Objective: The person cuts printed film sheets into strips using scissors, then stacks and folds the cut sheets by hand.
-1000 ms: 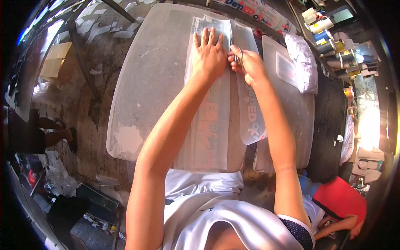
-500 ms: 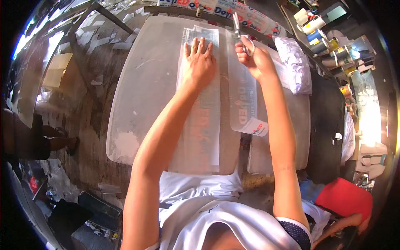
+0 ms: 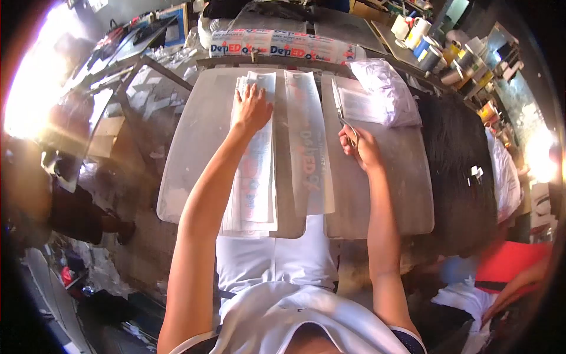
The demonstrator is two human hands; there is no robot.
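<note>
My left hand (image 3: 253, 110) lies with fingers spread on a stack of long printed plastic strips (image 3: 254, 183) on the left part of the grey table (image 3: 197, 147). My right hand (image 3: 361, 147) grips a pair of scissors (image 3: 340, 114) by the handles, blades pointing away from me. A single clear strip with "DepED" print (image 3: 306, 141) lies between my hands, its lower end across the slot in the table. Beyond the scissors, thin printed sheets (image 3: 356, 105) lie partly under a crumpled white plastic bag (image 3: 386, 91).
A printed plastic roll (image 3: 283, 47) lies behind the table's far edge. Spools and containers (image 3: 433, 56) crowd a bench at far right. A person in red (image 3: 510, 265) bends at lower right; another person's leg (image 3: 112, 224) shows at left. A cardboard box (image 3: 108, 135) stands at left.
The loose strip, bent up at its near end beside my right forearm before, now lies flatter between my hands. My right hand has come closer with the scissors. The view has tilted up.
</note>
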